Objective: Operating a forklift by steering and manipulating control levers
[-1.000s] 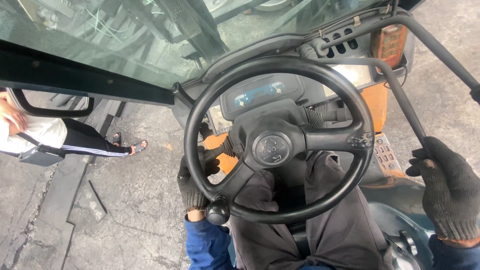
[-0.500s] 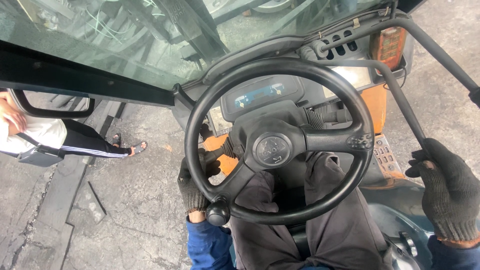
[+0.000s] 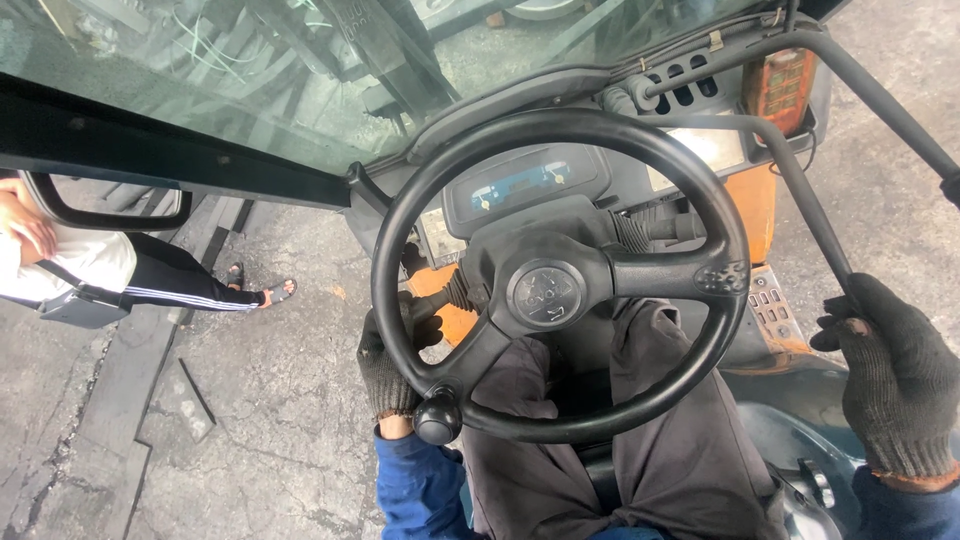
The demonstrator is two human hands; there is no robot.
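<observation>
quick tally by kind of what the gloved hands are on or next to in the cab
dark knitted gloved hands: 2 (left hand, right hand)
black round steering wheel: 1
black ball-shaped spinner knob on the wheel rim: 1
black slanted metal bar in the right hand's grip: 1
Total: 5

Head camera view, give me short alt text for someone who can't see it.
Seen from above, a driver sits at a black steering wheel, gloved left hand on its left rim by the knob, gloved right hand gripping a dark bar. Another person stands on the concrete outside, at left.
</observation>
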